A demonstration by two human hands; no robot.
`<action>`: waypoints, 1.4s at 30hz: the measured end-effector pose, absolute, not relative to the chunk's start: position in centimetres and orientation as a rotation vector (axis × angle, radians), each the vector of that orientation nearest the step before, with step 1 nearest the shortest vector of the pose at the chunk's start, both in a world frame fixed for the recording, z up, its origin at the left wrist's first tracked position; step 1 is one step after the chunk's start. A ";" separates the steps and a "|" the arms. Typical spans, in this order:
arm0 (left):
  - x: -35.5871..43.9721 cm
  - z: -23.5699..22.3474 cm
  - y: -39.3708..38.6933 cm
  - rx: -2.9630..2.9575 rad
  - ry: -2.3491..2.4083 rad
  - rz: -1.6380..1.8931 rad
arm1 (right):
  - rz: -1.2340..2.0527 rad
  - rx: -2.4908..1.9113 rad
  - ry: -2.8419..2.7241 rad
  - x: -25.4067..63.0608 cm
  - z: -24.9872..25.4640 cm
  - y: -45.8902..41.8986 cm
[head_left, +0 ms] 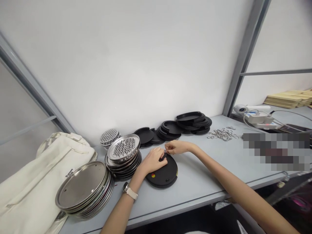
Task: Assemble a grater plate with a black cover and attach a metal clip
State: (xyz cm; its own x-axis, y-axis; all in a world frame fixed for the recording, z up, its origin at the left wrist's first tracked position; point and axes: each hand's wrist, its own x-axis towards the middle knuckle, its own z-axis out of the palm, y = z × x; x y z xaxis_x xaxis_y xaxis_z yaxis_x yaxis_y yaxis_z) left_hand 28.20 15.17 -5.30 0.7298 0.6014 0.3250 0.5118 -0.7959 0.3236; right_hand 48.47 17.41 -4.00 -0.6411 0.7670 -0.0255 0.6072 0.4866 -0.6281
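A black round disc (163, 174) with a raised rim and a small red and yellow mark lies on the grey table near its front edge. My left hand (154, 160) rests over its upper left part, fingers bent and gripping it near the far rim. At that far rim, my right hand (177, 147) has its fingertips pinched on a small shiny metal piece, mostly hidden by the fingers. To the right lies a loose pile of small metal clips (223, 134).
Black discs (172, 127) are stacked along the wall. On the left stand perforated grater-like metal discs (124, 148), a stack of smooth round metal plates (83, 185) and a cream bag (36, 175). White cabled devices (259, 118) and thin wooden boards (287, 98) sit far right.
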 end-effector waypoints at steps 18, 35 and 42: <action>28.4 -5.4 14.8 2.870 1.054 0.538 | 1.072 -1.072 -2.516 48.4 -3.9 17.5; 28.5 -5.6 14.8 2.864 1.261 0.391 | 1.029 -1.010 -2.578 48.2 -3.7 17.4; 28.6 -5.4 14.8 2.875 1.255 0.375 | 0.944 -1.020 -2.613 48.6 -4.2 17.9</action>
